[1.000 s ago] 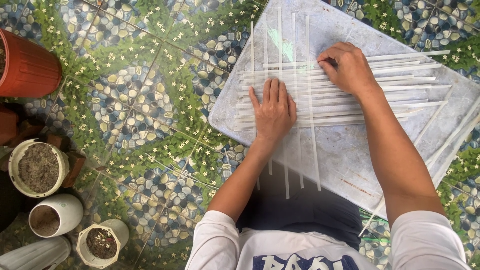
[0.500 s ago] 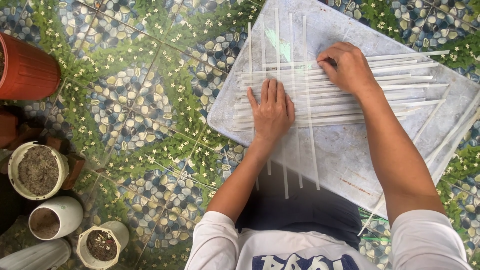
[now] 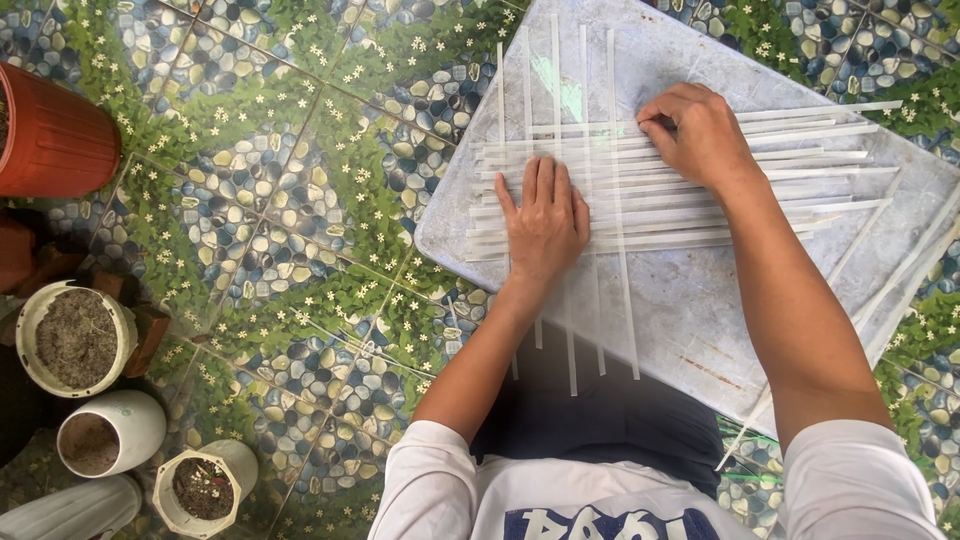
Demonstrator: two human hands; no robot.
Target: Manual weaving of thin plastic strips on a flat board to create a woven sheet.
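head view: two hands, left hand (image 3: 543, 222), right hand (image 3: 700, 135), on maybe twenty strips (image 3: 680, 190).

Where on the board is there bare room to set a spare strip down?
The board is bare near the person, between the upright strips and the loose strips at its right edge. The far corner is bare too. The middle is crowded: woven strips under the left hand and right hand.

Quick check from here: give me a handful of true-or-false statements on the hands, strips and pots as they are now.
1. The left hand lies flat on the strips. True.
2. The right hand is lifted clear of the strips. False: its fingers press on them.
3. The strips lie on a pale board. True.
4. The red pot stands on the board. False: it stands on the tiled floor, far left.
5. Strips cross one another. True.
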